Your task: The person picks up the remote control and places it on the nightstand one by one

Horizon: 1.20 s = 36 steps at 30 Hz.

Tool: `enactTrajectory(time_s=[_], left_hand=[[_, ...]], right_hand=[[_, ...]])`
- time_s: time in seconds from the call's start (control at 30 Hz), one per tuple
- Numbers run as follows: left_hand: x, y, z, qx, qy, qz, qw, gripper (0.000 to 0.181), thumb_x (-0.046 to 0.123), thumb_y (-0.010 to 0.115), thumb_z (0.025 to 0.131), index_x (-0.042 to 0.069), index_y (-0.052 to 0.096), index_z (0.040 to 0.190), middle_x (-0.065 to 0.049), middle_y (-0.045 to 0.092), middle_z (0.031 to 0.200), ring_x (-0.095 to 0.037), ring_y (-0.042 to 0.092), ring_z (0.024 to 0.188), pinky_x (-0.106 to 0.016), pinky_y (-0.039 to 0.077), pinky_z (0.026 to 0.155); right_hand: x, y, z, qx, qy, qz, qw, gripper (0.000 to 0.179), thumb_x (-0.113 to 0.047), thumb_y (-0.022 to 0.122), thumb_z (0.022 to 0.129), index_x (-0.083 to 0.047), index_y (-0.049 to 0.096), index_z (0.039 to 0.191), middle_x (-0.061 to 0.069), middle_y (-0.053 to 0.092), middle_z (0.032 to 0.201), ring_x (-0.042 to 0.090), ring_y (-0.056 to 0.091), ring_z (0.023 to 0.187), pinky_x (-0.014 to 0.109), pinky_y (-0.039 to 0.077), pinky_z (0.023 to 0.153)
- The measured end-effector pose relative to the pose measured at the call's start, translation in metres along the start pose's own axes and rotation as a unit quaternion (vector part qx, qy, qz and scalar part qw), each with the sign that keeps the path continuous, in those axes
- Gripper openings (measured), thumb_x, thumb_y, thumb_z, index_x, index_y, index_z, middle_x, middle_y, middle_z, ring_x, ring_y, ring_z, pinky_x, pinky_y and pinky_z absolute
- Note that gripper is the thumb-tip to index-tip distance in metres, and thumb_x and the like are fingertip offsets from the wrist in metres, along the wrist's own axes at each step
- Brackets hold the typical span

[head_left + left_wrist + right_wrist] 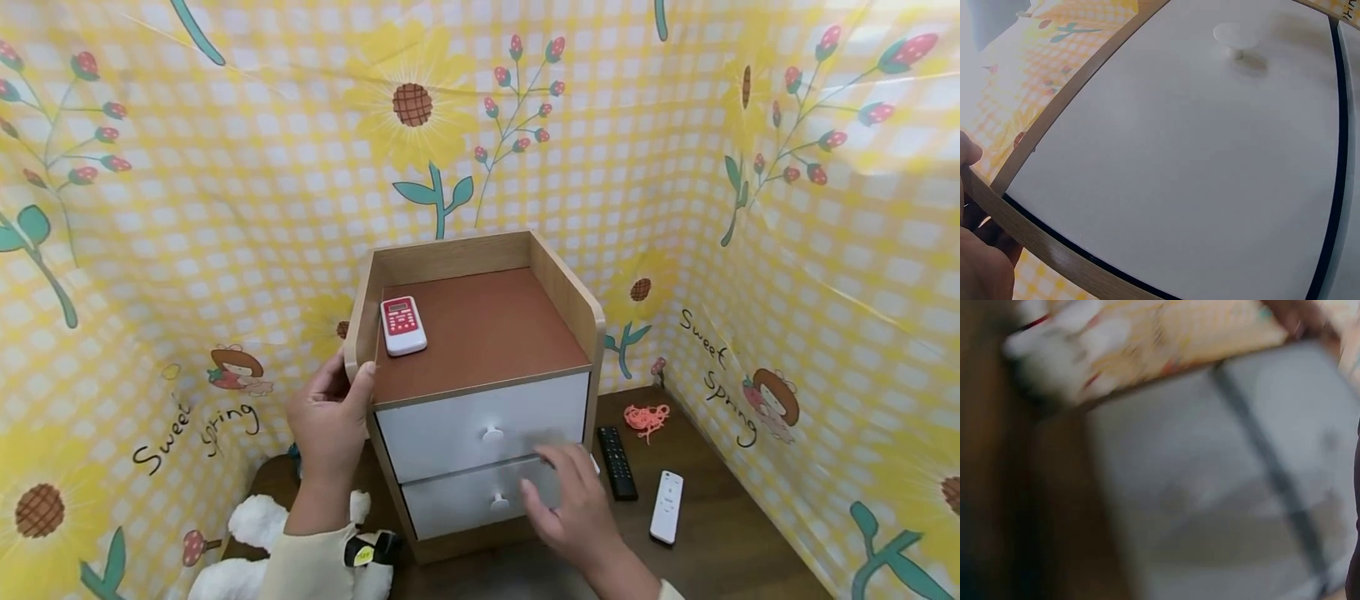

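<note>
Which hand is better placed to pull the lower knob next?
Right, I'd say: the right hand is near the lower knob, with nothing visible in it; the left hand grips the left side of the cabinet.

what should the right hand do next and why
Probably reach in and pinch the lower knob: the right hand looks empty and hovers near it, both drawers look shut, and the left hand grips the side of the cabinet, which could steady it.
</note>
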State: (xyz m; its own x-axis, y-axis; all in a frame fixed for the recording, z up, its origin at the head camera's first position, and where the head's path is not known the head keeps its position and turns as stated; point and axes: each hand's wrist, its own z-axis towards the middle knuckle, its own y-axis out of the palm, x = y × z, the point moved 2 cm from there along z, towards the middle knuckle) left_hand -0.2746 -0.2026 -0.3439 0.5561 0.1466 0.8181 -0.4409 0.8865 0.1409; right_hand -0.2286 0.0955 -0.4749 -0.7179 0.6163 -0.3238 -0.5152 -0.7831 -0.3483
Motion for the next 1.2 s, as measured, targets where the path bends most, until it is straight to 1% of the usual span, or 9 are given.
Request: enactTrajectory(time_s=[0.07, 0.13, 0.3, 0.43, 0.53, 0.63, 0.73, 0.93, 1.2], left_hand=[[-0.001, 0.001, 0.000, 0.000, 0.001, -0.010, 1.0000, 0.038, 0.009, 0.083, 0.096, 0.012, 0.079, 0.134, 0.001, 0.082, 0.108, -0.008, 0.076, 0.089, -0.017, 0.061, 0.070], [-0.001, 0.001, 0.000, 0.000, 0.004, -0.016, 0.9999, 0.038, 0.008, 0.083, 0.096, 0.014, 0.079, 0.134, -0.003, 0.082, 0.111, -0.008, 0.077, 0.093, -0.017, 0.062, 0.072], [-0.001, 0.001, 0.000, -0.002, 0.001, -0.012, 0.9999, 0.038, 0.009, 0.083, 0.096, 0.016, 0.079, 0.134, -0.008, 0.081, 0.114, -0.008, 0.077, 0.095, -0.017, 0.062, 0.074], [0.000, -0.001, 0.000, 0.006, -0.001, -0.014, 0.9999, 0.038, 0.009, 0.082, 0.097, 0.015, 0.080, 0.134, 0.000, 0.081, 0.110, -0.007, 0.075, 0.092, -0.016, 0.061, 0.071], [-0.001, -0.001, 0.000, 0.007, 0.005, -0.016, 0.9998, 0.038, 0.008, 0.082, 0.096, 0.016, 0.080, 0.133, 0.002, 0.082, 0.109, -0.007, 0.075, 0.090, -0.016, 0.061, 0.071], [-0.001, 0.000, 0.000, 0.005, 0.007, -0.018, 0.9998, 0.038, 0.007, 0.082, 0.096, 0.017, 0.080, 0.133, -0.001, 0.082, 0.108, -0.007, 0.075, 0.089, -0.016, 0.060, 0.070], [-0.002, 0.002, 0.000, 0.005, 0.006, -0.019, 0.9998, 0.039, 0.007, 0.083, 0.096, 0.018, 0.080, 0.133, -0.006, 0.082, 0.109, -0.007, 0.074, 0.089, -0.016, 0.060, 0.069], [-0.002, 0.002, -0.001, 0.004, 0.000, -0.013, 0.9999, 0.038, 0.009, 0.084, 0.096, 0.019, 0.080, 0.133, -0.009, 0.082, 0.111, -0.008, 0.075, 0.090, -0.016, 0.060, 0.070], [-0.002, 0.001, -0.001, 0.001, -0.003, -0.007, 1.0000, 0.038, 0.009, 0.083, 0.097, 0.018, 0.079, 0.134, -0.018, 0.080, 0.118, -0.009, 0.076, 0.094, -0.016, 0.061, 0.073]], right_hand=[[0.023, -0.011, -0.039, -0.022, 0.114, -0.019, 0.9931, 0.033, -0.020, 0.080, 0.096, -0.004, 0.072, 0.124, 0.001, 0.069, 0.114, 0.011, 0.063, 0.099, 0.026, 0.056, 0.084], [0.045, -0.021, -0.072, -0.024, 0.223, -0.042, 0.9736, 0.034, -0.016, 0.085, 0.091, -0.007, 0.073, 0.122, 0.000, 0.070, 0.109, 0.006, 0.062, 0.094, 0.024, 0.056, 0.081], [0.097, -0.054, -0.135, 0.005, 0.412, -0.122, 0.9029, 0.035, -0.017, 0.088, 0.089, -0.001, 0.074, 0.118, 0.007, 0.071, 0.101, 0.012, 0.061, 0.086, 0.025, 0.050, 0.075], [0.132, -0.071, -0.163, -0.048, 0.490, -0.158, 0.8558, 0.056, -0.025, 0.085, 0.092, 0.012, 0.063, 0.127, 0.025, 0.067, 0.107, 0.039, 0.065, 0.098, 0.048, 0.051, 0.084], [0.150, -0.073, -0.175, -0.114, 0.523, -0.160, 0.8293, 0.075, -0.035, 0.082, 0.093, 0.021, 0.053, 0.134, 0.037, 0.064, 0.116, 0.052, 0.061, 0.109, 0.062, 0.049, 0.092], [0.162, -0.071, -0.182, -0.160, 0.541, -0.170, 0.8079, 0.087, -0.043, 0.081, 0.092, 0.026, 0.050, 0.135, 0.043, 0.061, 0.119, 0.056, 0.058, 0.113, 0.065, 0.049, 0.095], [0.169, -0.066, -0.185, -0.179, 0.541, -0.197, 0.7981, 0.089, -0.047, 0.080, 0.092, 0.027, 0.051, 0.132, 0.045, 0.060, 0.119, 0.056, 0.057, 0.114, 0.064, 0.048, 0.097], [0.172, -0.061, -0.182, -0.170, 0.521, -0.223, 0.8064, 0.076, -0.043, 0.084, 0.090, 0.022, 0.056, 0.117, 0.043, 0.057, 0.107, 0.058, 0.056, 0.106, 0.063, 0.045, 0.093], [0.172, -0.058, -0.181, -0.157, 0.525, -0.229, 0.8044, 0.064, -0.037, 0.080, 0.093, 0.020, 0.059, 0.112, 0.040, 0.057, 0.103, 0.056, 0.057, 0.103, 0.061, 0.046, 0.089]])
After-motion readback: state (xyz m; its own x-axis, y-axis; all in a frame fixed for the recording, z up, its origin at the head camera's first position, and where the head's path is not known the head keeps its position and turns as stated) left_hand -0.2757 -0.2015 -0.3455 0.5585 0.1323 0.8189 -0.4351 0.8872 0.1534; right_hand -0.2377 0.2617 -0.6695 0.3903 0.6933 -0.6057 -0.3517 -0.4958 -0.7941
